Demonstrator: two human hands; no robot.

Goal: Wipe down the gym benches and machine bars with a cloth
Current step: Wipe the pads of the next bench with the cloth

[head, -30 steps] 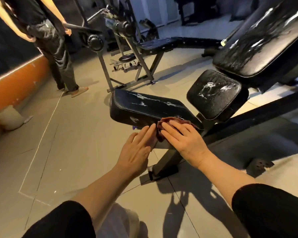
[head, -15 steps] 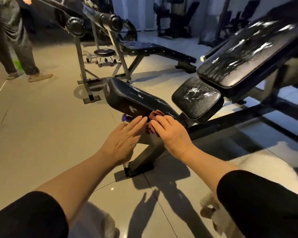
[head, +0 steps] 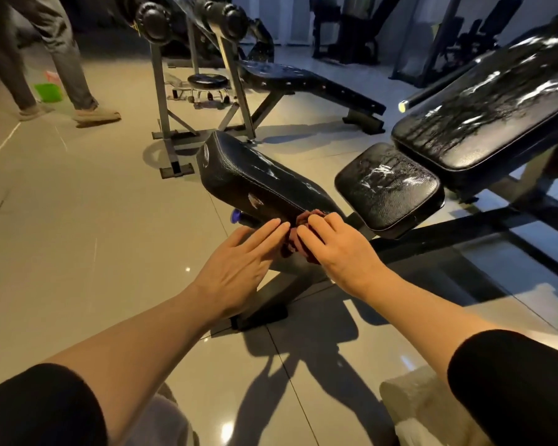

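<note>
A black padded arm rest slopes down toward me, worn and streaked with wet marks. At its near lower end a dark red cloth is bunched against the pad. My right hand lies over the cloth with straight fingers, pressing it to the pad. My left hand rests beside it with fingers straight, its fingertips touching the cloth's left edge. To the right are the small black seat pad and the long back pad, both wet and glossy.
A second bench with a grey steel rack and black rollers stands behind. A person's legs and a green tub are at the far left. The bench's black frame bar runs along the tiled floor at right.
The view has swung right and closer to the bench. Both hands stay at the pad's lower end on the cloth, shifting only slightly.
</note>
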